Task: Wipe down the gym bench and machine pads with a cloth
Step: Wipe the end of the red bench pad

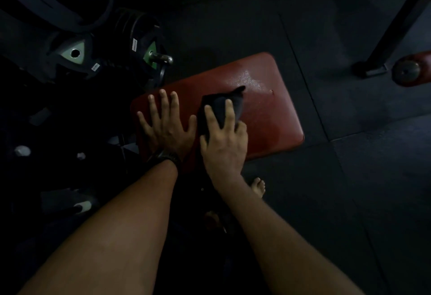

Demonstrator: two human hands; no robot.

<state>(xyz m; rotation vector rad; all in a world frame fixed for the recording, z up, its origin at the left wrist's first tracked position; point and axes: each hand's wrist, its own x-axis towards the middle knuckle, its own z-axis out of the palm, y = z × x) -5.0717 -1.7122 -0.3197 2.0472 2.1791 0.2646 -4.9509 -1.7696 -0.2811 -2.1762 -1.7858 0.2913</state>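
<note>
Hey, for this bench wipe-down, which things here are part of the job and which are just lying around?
Part of the job: red bench pad; dark cloth; right hand holding it; left hand flat on the pad; second red pad, possibly next.
Lying about: weight plates; black frame post.

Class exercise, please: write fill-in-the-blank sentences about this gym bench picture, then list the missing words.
The right hand holds a black ____ against the bench pad.
The left hand lies flat on the pad, holding ____.
The pad's cover is ____ in colour.
The weight plates stand on the person's ____ side.
Missing words: cloth; nothing; red; left.
</note>
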